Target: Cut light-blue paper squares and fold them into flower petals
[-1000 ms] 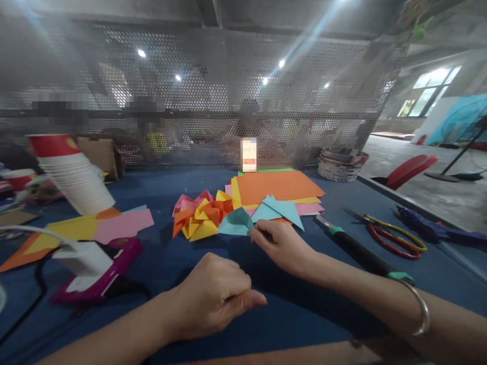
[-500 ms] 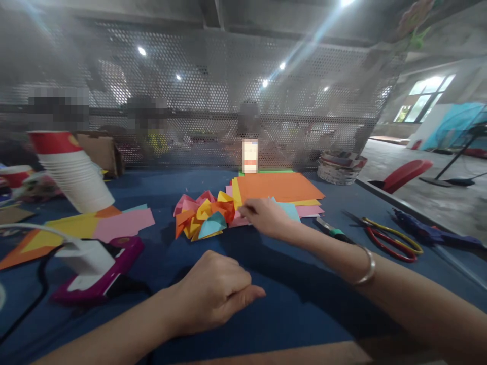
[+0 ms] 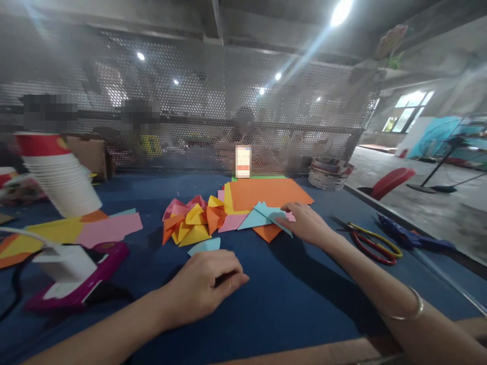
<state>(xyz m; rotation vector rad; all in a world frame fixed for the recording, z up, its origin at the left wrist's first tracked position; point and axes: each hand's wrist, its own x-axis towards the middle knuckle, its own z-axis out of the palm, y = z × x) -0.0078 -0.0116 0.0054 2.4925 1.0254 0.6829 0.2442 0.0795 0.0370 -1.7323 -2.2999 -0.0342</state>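
My left hand (image 3: 207, 279) rests loosely curled on the blue tabletop, its thumb apart from the fingers and nothing visible in it. Just beyond it lies a light blue folded paper piece (image 3: 205, 245), partly covered by the knuckles. Behind that sits a cluster of folded paper pieces (image 3: 194, 220) in pink, orange and yellow. My right hand (image 3: 308, 223) reaches over light blue folded papers (image 3: 258, 215), thumb and fingertips apart and touching their right end. An orange paper corner (image 3: 268, 232) sticks out below them. A stack of coloured paper (image 3: 270, 192) lies behind.
On the right are scissors (image 3: 375, 243) with red and yellow handles and a blue glue gun (image 3: 403, 233). A basket (image 3: 330, 173) stands at the back. At left are stacked paper cups (image 3: 63, 177), coloured sheets (image 3: 110, 226) and a purple power strip (image 3: 102, 268) with cables.
My right hand has moved right, from beside the folded cluster to the light blue papers. One light blue piece now lies nearer, apart from the cluster. My left thumb has loosened from the fingers.
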